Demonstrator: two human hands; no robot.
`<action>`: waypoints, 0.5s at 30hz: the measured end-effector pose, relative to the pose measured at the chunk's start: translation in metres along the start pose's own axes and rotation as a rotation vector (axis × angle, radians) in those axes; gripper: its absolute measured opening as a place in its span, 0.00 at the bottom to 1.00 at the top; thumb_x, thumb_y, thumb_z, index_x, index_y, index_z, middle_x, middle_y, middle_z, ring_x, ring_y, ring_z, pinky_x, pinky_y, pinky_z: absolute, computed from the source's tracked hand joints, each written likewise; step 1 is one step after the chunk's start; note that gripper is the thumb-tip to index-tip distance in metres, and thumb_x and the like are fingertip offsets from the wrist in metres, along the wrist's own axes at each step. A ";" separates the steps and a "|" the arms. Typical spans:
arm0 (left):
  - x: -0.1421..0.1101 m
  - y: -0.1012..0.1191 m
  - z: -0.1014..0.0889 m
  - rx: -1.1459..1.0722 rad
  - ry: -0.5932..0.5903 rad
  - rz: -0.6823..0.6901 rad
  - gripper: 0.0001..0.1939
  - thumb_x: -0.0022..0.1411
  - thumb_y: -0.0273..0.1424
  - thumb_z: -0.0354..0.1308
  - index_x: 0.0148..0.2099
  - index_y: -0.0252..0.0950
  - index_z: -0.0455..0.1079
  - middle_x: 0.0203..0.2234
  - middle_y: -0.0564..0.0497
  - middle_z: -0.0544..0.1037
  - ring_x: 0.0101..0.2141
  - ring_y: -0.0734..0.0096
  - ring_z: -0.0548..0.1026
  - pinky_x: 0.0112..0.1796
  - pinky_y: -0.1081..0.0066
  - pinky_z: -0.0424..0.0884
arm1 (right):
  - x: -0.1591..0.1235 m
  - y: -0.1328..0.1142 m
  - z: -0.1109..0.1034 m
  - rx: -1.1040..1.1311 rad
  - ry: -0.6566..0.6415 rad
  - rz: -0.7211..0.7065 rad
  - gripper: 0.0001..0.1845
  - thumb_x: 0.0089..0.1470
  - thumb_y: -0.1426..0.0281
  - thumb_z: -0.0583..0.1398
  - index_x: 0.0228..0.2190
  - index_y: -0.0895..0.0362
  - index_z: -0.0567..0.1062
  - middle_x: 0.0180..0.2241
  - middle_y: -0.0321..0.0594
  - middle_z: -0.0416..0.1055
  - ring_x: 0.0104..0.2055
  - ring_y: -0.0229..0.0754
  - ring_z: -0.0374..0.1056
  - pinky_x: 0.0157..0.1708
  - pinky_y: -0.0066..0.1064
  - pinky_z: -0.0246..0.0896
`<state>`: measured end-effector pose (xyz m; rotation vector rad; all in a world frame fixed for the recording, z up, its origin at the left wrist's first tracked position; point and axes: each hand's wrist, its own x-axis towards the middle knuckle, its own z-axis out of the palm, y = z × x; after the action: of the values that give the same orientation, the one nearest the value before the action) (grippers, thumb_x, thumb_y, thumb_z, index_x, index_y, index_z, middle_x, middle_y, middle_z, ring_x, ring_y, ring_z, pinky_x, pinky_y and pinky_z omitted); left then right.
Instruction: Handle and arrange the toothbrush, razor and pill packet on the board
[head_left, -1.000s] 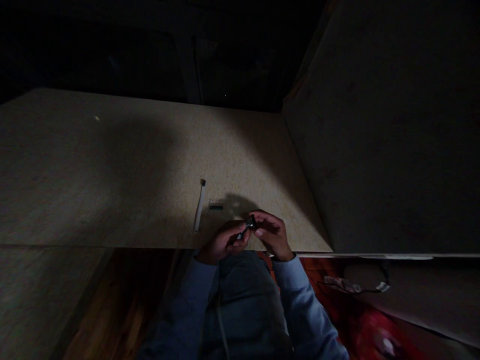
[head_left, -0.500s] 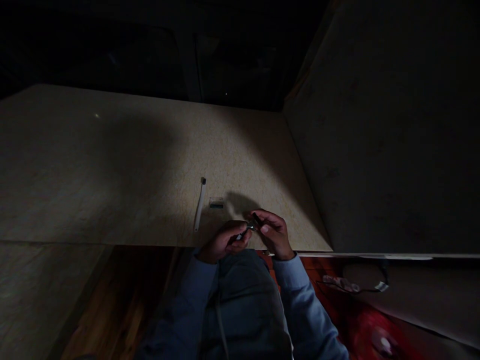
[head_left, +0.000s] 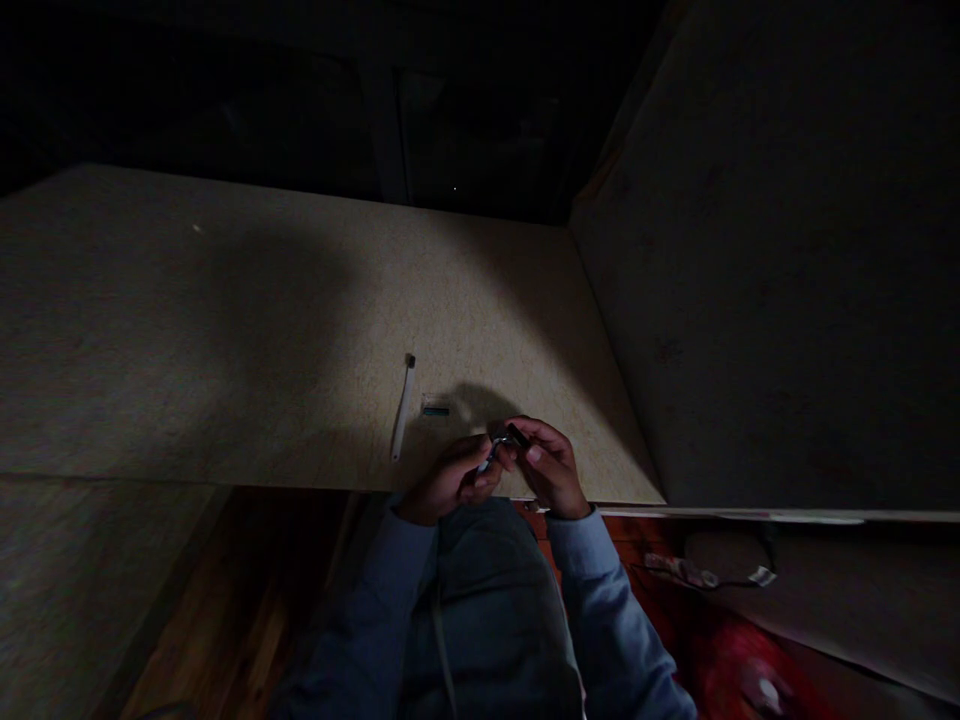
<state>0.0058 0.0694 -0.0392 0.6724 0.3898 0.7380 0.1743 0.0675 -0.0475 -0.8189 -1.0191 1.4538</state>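
Observation:
In the head view my left hand is closed around a razor, its shiny metal neck showing past the thumb. My right hand pinches a small dark bar-shaped piece, which looks like a razor cartridge, at the razor's head end. In this dim light I cannot tell whether the piece is joined to the neck. Just beyond my left hand, a small clear case with a dark strip lies on the table. Left of it is a white toothbrush with a dark head.
The pale marbled tabletop ends at its front edge just under my wrists. A tall panel rises along the right side. Below the edge at the right are a dark cord and a red item. Dark window panes stand behind.
My hands have shifted slightly at the razor, and its metal neck and the dark piece show more clearly. The camera view has moved a little; the toothbrush and case stay put.

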 end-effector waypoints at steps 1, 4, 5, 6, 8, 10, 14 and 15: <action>0.000 0.000 0.001 0.003 0.005 0.009 0.23 0.62 0.50 0.61 0.37 0.31 0.71 0.17 0.61 0.60 0.12 0.86 0.49 0.14 0.80 0.47 | 0.000 0.000 0.000 -0.002 0.004 0.004 0.26 0.45 0.51 0.70 0.42 0.53 0.82 0.34 0.41 0.79 0.30 0.43 0.71 0.34 0.38 0.68; 0.001 0.001 0.002 0.005 0.013 0.048 0.21 0.63 0.48 0.60 0.39 0.32 0.71 0.17 0.60 0.62 0.12 0.85 0.50 0.14 0.80 0.49 | 0.000 0.000 -0.001 -0.001 0.008 0.016 0.28 0.46 0.49 0.69 0.43 0.53 0.81 0.33 0.42 0.78 0.30 0.44 0.70 0.36 0.41 0.68; 0.001 0.001 0.003 0.002 0.016 0.064 0.21 0.64 0.48 0.60 0.39 0.32 0.71 0.18 0.60 0.62 0.12 0.85 0.51 0.14 0.80 0.49 | 0.000 0.000 0.000 0.000 0.010 0.016 0.28 0.46 0.48 0.69 0.43 0.53 0.81 0.33 0.41 0.78 0.31 0.44 0.70 0.38 0.41 0.68; 0.002 0.001 0.004 -0.001 0.023 0.080 0.20 0.64 0.48 0.60 0.39 0.32 0.71 0.18 0.60 0.63 0.12 0.85 0.51 0.14 0.80 0.49 | 0.000 0.000 0.000 -0.001 0.015 0.014 0.28 0.46 0.48 0.68 0.43 0.53 0.81 0.32 0.41 0.78 0.31 0.44 0.70 0.39 0.42 0.68; 0.003 0.001 0.005 0.001 0.047 0.100 0.20 0.64 0.47 0.59 0.39 0.33 0.70 0.18 0.59 0.64 0.12 0.85 0.52 0.14 0.80 0.51 | 0.000 -0.002 0.001 -0.002 0.032 0.010 0.28 0.46 0.48 0.69 0.43 0.52 0.81 0.31 0.40 0.77 0.32 0.45 0.70 0.41 0.43 0.68; 0.004 0.000 0.006 0.009 0.082 0.121 0.18 0.65 0.46 0.60 0.39 0.34 0.69 0.19 0.59 0.65 0.12 0.85 0.52 0.14 0.81 0.52 | 0.001 -0.003 0.003 0.006 0.055 0.007 0.27 0.45 0.48 0.69 0.42 0.53 0.82 0.30 0.41 0.77 0.31 0.44 0.69 0.39 0.42 0.68; 0.007 -0.003 0.008 0.010 0.116 0.164 0.17 0.65 0.45 0.60 0.38 0.37 0.64 0.19 0.60 0.67 0.12 0.86 0.51 0.13 0.82 0.51 | 0.003 -0.004 0.004 0.012 0.080 -0.025 0.25 0.47 0.50 0.68 0.41 0.53 0.81 0.33 0.42 0.78 0.30 0.42 0.68 0.36 0.38 0.67; 0.007 -0.003 0.008 0.008 0.125 0.169 0.17 0.65 0.45 0.60 0.39 0.37 0.64 0.20 0.60 0.68 0.11 0.86 0.52 0.13 0.82 0.51 | 0.003 -0.004 0.004 0.009 0.079 -0.035 0.24 0.49 0.50 0.67 0.42 0.53 0.81 0.34 0.42 0.78 0.30 0.41 0.68 0.36 0.37 0.67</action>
<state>0.0166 0.0695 -0.0360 0.6741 0.4539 0.9426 0.1716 0.0698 -0.0421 -0.8413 -0.9622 1.3852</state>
